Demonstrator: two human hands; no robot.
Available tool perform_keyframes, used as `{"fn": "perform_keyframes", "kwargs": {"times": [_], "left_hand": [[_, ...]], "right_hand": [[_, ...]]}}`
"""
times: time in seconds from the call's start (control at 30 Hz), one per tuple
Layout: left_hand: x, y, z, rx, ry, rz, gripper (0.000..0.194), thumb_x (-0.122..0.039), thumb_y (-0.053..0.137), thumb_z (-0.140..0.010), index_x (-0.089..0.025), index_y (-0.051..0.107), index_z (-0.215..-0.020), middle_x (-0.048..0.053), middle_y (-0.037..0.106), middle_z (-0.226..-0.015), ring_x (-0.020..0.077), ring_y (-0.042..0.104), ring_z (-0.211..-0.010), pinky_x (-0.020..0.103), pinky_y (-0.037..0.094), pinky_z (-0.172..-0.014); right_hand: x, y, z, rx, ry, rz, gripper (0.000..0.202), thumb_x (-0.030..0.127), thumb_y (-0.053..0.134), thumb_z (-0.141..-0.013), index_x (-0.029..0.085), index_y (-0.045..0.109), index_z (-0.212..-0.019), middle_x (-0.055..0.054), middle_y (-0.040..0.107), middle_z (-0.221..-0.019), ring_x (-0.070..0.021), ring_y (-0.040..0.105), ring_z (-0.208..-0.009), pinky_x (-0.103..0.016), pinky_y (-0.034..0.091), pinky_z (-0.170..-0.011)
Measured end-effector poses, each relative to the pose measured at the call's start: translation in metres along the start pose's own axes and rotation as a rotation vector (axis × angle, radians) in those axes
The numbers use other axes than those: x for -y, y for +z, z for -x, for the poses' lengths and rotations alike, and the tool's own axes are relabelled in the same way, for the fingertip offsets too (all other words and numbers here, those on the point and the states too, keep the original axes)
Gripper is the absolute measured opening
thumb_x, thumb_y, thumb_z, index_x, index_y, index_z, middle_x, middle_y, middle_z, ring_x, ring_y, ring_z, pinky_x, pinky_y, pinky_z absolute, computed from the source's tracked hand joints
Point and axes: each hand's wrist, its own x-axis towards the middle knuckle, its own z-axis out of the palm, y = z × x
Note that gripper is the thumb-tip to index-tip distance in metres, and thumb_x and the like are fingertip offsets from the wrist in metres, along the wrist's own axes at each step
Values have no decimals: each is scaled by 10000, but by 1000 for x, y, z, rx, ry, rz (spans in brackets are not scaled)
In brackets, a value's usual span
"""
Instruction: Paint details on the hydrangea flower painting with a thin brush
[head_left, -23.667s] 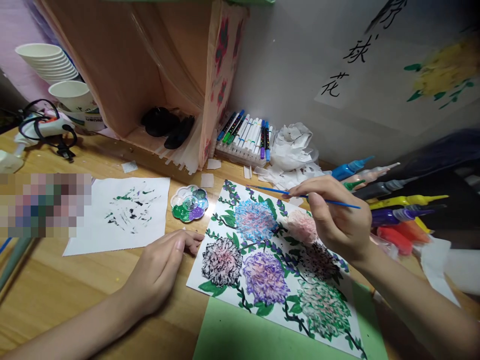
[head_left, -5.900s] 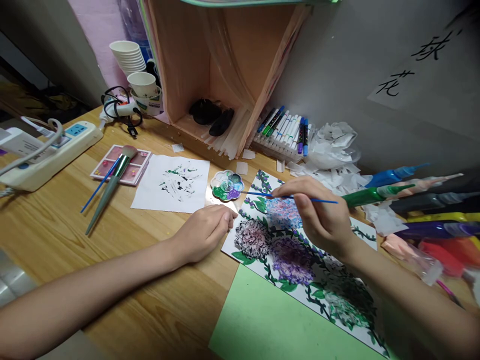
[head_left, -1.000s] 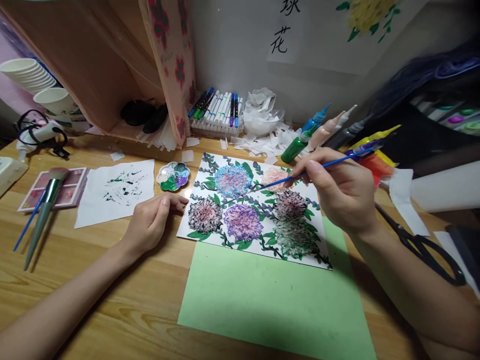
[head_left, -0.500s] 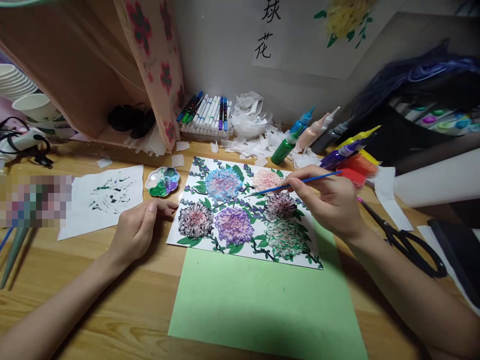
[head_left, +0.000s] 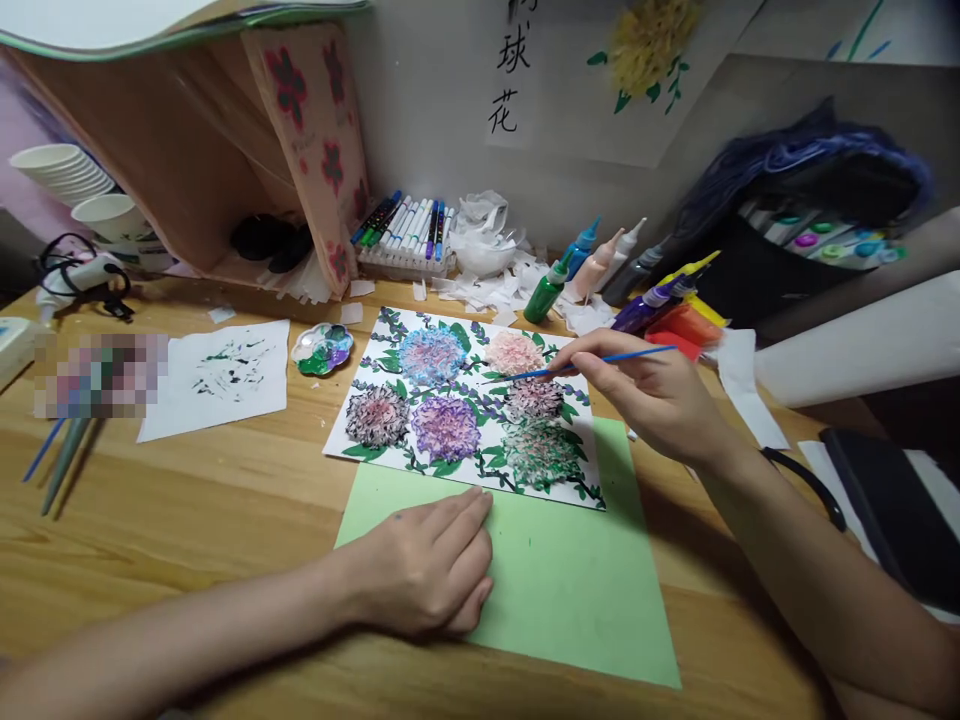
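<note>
My right hand [head_left: 649, 395] pinches a thin paintbrush [head_left: 637, 354] with a blue handle. The brush tip hovers over or touches the middle of a white floral picture [head_left: 341, 445]; contact is hard to tell. Textured round flowers in blue, pink, purple, green and black cover the picture, with painted leaves and vines between. Flat on the green paper [head_left: 570, 600] below it lies my left hand [head_left: 435, 560], empty, fingers stretched toward the picture's lower edge. A flower-shaped palette [head_left: 322, 350] with green and purple paint sits left of the picture.
Left of the palette lies a paint-smeared sheet [head_left: 232, 375]. Behind the picture are a box of markers [head_left: 409, 235], torn paper scraps [head_left: 480, 290] and paint bottles, one of them green [head_left: 546, 293]. A pink cardboard box [head_left: 300, 130] stands at back left. Black scissors' handles [head_left: 814, 485] show at right.
My left hand has moved from the picture's left edge onto the green paper in front of it. The right hand still holds the brush over the picture. The camera view has shifted.
</note>
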Motion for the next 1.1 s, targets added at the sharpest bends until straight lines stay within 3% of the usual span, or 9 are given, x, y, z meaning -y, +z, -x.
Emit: {"fn": "perform_keyframes", "kwargs": {"times": [0.13,0.27,0.47,0.57,0.7,0.8,0.93,1.1], "left_hand": [[0,6,9,17,-36,-42,269,-202,373,-848,-77,603,-783,202,700,-959,247,679,-904,298,574,-707],[0,7,21,37,-49,-72,260,-200,368,-854,-96,588,-763,190,697,-951,228,679,-872,282,565,-646],[19,-16,45,-161,47,-79,269,-191,361,-837,-178,526,-625,47,640,-593,135,596,-543,236,449,-475],[43,-36,56,-347,-167,-18,335,-152,332,-855,-188,501,-568,3,552,-461,110,502,-423,242,363,-433],[82,-48,64,-702,-736,141,470,-243,296,-934,-183,509,-520,-20,437,-403,88,420,-377,238,329,-441],[104,-46,67,-780,-965,281,486,-322,323,-931,-183,514,-507,-29,399,-384,88,370,-362,242,303,-427],[111,-40,69,-735,-1076,373,470,-319,332,-920,-184,513,-506,-35,389,-375,90,361,-368,242,312,-447],[104,-37,68,-681,-1030,371,454,-289,322,-915,-185,510,-516,-31,399,-407,92,378,-388,246,315,-462]], "right_hand": [[17,6,8,98,-31,-36,201,335,487,-901,234,660,-886,-28,684,-868,-165,635,-818,-297,500,-708],[34,27,13,175,-108,-93,188,286,464,-911,217,637,-889,-31,673,-851,-152,626,-804,-287,493,-709],[54,65,8,67,-324,47,181,204,434,-915,180,602,-852,-49,649,-775,-152,580,-731,-301,466,-669],[59,79,6,50,-411,81,153,166,442,-906,176,585,-854,-48,648,-764,-149,562,-722,-289,460,-649],[59,90,7,57,-451,115,146,135,452,-894,163,583,-837,-47,642,-744,-143,556,-720,-277,464,-654],[56,92,8,48,-451,125,146,127,457,-886,158,590,-837,-48,641,-734,-144,556,-714,-280,465,-652],[55,93,7,55,-433,110,161,142,448,-886,173,599,-840,-45,642,-733,-151,568,-710,-291,469,-646],[56,93,6,106,-414,109,169,156,439,-891,194,595,-841,-37,642,-737,-152,566,-714,-294,469,-652]]}}
